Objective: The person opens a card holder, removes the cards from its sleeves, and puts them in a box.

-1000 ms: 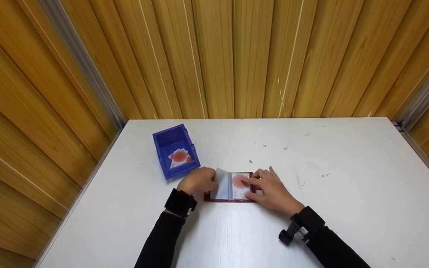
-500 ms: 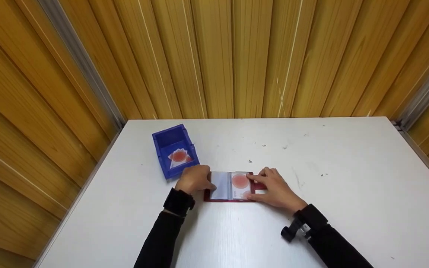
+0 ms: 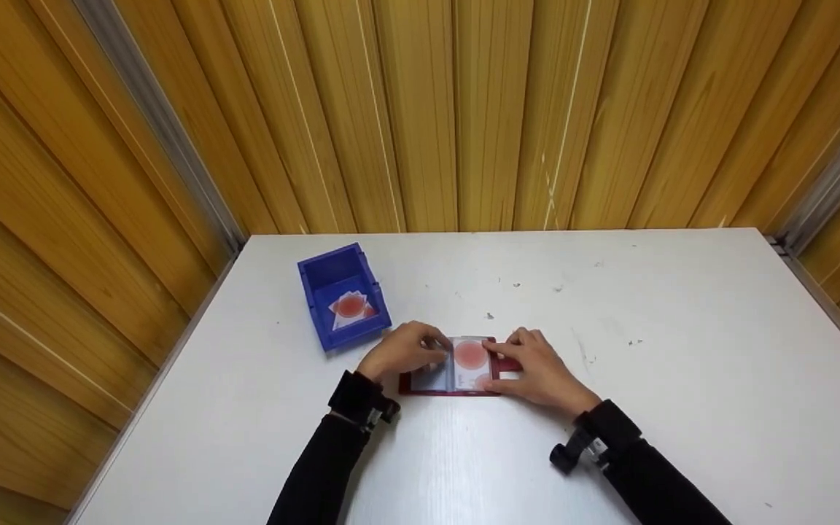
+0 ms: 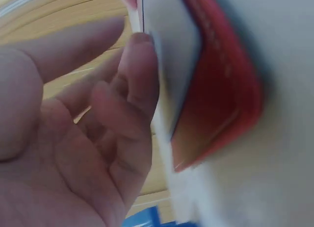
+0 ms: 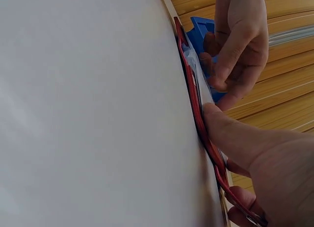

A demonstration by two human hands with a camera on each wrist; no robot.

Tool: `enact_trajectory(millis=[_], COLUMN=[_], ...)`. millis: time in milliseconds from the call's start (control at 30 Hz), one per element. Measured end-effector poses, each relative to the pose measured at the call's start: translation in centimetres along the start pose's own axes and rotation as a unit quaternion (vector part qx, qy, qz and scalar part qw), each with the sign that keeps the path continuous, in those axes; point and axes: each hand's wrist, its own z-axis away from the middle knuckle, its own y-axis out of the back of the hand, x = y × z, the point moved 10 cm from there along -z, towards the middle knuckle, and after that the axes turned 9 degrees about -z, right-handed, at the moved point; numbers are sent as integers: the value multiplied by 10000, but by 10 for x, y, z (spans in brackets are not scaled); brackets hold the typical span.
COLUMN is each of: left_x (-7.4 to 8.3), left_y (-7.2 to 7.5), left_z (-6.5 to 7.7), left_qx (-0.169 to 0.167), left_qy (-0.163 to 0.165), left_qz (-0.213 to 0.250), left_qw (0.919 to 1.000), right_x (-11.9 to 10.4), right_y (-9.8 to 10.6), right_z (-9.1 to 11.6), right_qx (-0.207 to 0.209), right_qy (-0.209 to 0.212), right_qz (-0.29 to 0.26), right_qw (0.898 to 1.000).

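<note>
A card holder (image 3: pixel 431 379) with a red cover and clear sleeves lies spread on the table. Its right sleeve has a white card (image 3: pixel 471 355) with a red circle in it. My right hand (image 3: pixel 540 370) grips the holder's right side; in the right wrist view its thumb (image 5: pixel 230 131) presses the page edge and its fingers lie at the red flap. Over the left page hovers my left hand (image 3: pixel 407 351), fingers loosely bent near the middle fold. The left wrist view has the left hand (image 4: pixel 93 119) beside the red cover (image 4: pixel 221 99), with nothing visible in its grasp.
A blue bin (image 3: pixel 347 339) stands behind and left of the holder, with several red-and-white cards (image 3: pixel 351 308) inside. The white table (image 3: pixel 646 306) ends at a wood-patterned wall (image 3: pixel 493 117) at the back.
The left page, lifted a second ago, has come down flat. My left hand has moved right from the left edge toward the fold. My right fingers have shifted to the page's right edge.
</note>
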Motion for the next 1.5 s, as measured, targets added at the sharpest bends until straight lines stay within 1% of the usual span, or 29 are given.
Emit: enact_trajectory(millis=[67,133,200,267,400,500,667,733,867,1100,1133,1200,1233,1267,1333,1400,1433,1500], left_x=[-6,-12,-16,-19,-21,-23,-27,-29,-31,-32,-31,-30,-29,-27,-23,-19,-17,-13], left_y=[-5,-11,-16,-18,-20,-22,-27,-28,-29,-32,-32,-35,-36,-37,-38,-39,-39,-38], left_z=[-2,-3,-4,-4,-4,-4,-3,-3,-2,-4,-4,-5,-5,-4,-4,-4,-4,-4], left_qx=[-133,-307,-436,-501,-499,-505,-531,-548,-603,-669,-674,-678,-694,-712,-699,-648,-599,-433], left_qy=[179,393,559,673,728,783,940,1022,1127,1062,1041,998,993,979,920,897,883,864], left_qz=[726,1379,1818,2000,2154,2324,2764,2955,3158,3629,3662,3595,3522,3395,3002,2627,2454,2206], left_qw=[9971,9892,9808,9762,9725,9682,9550,9483,9402,9233,9222,9253,9281,9328,9469,9585,9635,9706], right_x=[0,0,0,0,-1,-1,-1,-2,-2,0,0,1,1,1,0,0,0,1], right_y=[0,0,0,0,2,2,1,1,1,1,0,0,0,0,0,1,1,1], right_z=[0,0,0,1,1,2,2,2,2,0,0,0,0,0,0,0,0,0], right_qx=[9,14,16,17,95,108,58,72,93,69,72,89,79,79,83,84,79,79], right_qy=[7,14,14,16,116,123,54,82,107,-6,-19,-24,-32,-22,0,6,-2,-18], right_qz=[-17,-25,-42,-29,58,43,-55,-45,-5,6,-4,-33,-44,-36,-20,-15,-8,8], right_qw=[10000,10000,10000,10000,9999,9999,10000,9999,9999,10000,10000,10000,10000,10000,10000,10000,10000,10000])
